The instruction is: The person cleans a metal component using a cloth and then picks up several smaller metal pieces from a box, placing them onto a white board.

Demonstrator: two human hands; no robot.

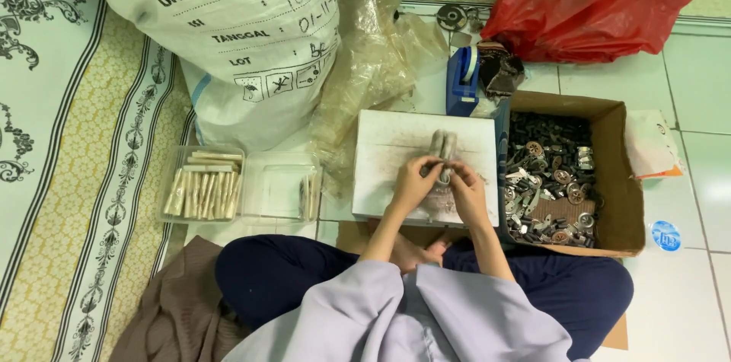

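Lilac sleeves [426, 316] below, both hands' grip encloses small packet [442, 150].

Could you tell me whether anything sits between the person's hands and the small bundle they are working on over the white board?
Nothing visible does. The left hand and the right hand both already touch the bundle, holding it from either side above the white board. The cardboard box of metal parts lies off to the right, apart from them.

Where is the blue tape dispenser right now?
In the head view, the blue tape dispenser stands on the floor just beyond the white board, right of centre, beside the cardboard box.
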